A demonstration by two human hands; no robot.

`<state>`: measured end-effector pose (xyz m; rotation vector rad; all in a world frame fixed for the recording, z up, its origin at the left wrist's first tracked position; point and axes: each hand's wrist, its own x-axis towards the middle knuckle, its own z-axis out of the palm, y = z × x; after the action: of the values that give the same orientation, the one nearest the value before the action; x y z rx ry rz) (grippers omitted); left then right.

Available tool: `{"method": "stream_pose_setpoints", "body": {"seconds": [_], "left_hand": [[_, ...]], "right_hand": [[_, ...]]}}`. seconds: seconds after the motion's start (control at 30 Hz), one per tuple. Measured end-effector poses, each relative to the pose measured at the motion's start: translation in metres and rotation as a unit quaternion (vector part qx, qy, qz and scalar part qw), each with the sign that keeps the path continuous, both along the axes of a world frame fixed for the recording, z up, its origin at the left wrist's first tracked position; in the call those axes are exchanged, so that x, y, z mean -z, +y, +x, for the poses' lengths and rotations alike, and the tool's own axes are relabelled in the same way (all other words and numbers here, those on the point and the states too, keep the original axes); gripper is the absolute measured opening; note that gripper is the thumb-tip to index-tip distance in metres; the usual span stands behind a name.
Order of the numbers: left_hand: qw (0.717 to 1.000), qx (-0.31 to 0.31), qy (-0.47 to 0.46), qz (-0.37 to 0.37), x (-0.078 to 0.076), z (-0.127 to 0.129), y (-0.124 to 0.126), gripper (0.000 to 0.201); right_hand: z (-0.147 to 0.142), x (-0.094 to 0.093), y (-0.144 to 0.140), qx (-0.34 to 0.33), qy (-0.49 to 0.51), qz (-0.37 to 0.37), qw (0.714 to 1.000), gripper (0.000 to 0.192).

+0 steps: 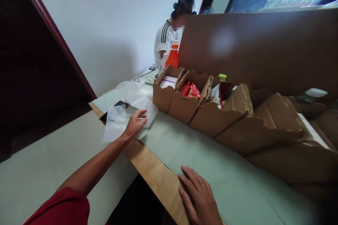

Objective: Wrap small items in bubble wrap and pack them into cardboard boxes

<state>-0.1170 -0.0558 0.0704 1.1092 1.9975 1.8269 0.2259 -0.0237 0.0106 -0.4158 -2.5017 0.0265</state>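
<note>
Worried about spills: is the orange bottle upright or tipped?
Upright: the bottle stands with its white cap on top, though a box hides its base.

A deep red sleeve point(66, 205) covers the upper part of the left arm at the near left — plain cloth with a soft, darker fold, its rounded edge ending around the elbow. The left forearm point(102, 163) is bare, long and slim, tapering to a narrow wrist. The left grip point(136, 123) is an ungloved human hand; the right grip point(199, 195) is ungloved too — long fingers, creased knuckles.
</note>
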Motion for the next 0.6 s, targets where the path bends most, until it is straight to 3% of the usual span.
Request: {"method": "stream_pose_setpoints", "body": {"seconds": [0.1, 0.2, 0.3, 0.4, 0.5, 0.6], "left_hand": [[0.998, 0.000, 0.061, -0.023, 0.004, 0.011, -0.032, 0.045], [0.977, 0.005, 0.205, -0.065, 0.013, 0.025, -0.060, 0.042], [0.941, 0.034, 0.324, -0.089, 0.024, 0.047, -0.075, 0.036], [0.925, 0.095, 0.362, -0.063, 0.032, 0.070, -0.073, 0.033], [0.915, 0.151, 0.372, -0.036, 0.041, 0.086, -0.057, 0.030], [0.903, 0.188, 0.385, -0.026, 0.054, 0.098, -0.046, 0.028]], "right_hand": [[-0.003, 0.002, 0.005, -0.013, 0.014, -0.007, 1.000, 0.030], [-0.006, 0.000, 0.005, -0.013, 0.019, -0.035, 0.999, 0.030], [-0.006, -0.014, -0.013, 0.013, -0.015, -0.091, 0.996, 0.027], [0.002, -0.036, -0.024, 0.024, -0.067, -0.157, 0.985, 0.025], [0.046, -0.062, -0.004, 0.076, -0.071, -0.141, 0.984, 0.025], [0.137, -0.102, 0.027, 0.261, -0.051, -0.053, 0.963, 0.031]]}}
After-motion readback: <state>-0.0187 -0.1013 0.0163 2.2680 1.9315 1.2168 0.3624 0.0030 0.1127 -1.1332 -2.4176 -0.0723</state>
